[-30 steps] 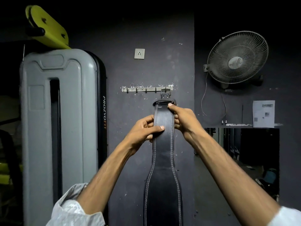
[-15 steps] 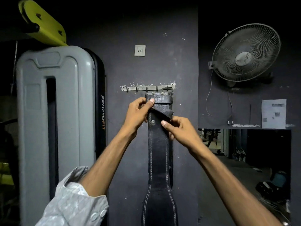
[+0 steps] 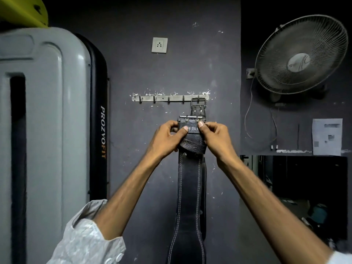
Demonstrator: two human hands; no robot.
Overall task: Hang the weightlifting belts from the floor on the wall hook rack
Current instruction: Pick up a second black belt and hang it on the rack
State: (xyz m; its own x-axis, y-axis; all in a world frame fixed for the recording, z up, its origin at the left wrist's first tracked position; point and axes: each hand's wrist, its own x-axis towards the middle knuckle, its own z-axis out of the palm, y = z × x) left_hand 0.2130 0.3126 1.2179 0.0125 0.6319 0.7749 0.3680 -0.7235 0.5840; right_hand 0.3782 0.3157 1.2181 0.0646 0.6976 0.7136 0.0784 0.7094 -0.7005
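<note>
From my head view, the hook rack (image 3: 163, 98) lies just above my grip, its free hooks up and to the left; the belt (image 3: 191, 187) hangs long-axis straight down from my hands. My left hand (image 3: 169, 136) and right hand (image 3: 215, 136), arms raised level, both pinch the belt's buckle end (image 3: 192, 119); another belt's buckle (image 3: 198, 101) occupies the rightmost hook.

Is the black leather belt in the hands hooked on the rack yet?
Not yet. Its buckle sits below the metal hook rack, gripped by both hands.
</note>
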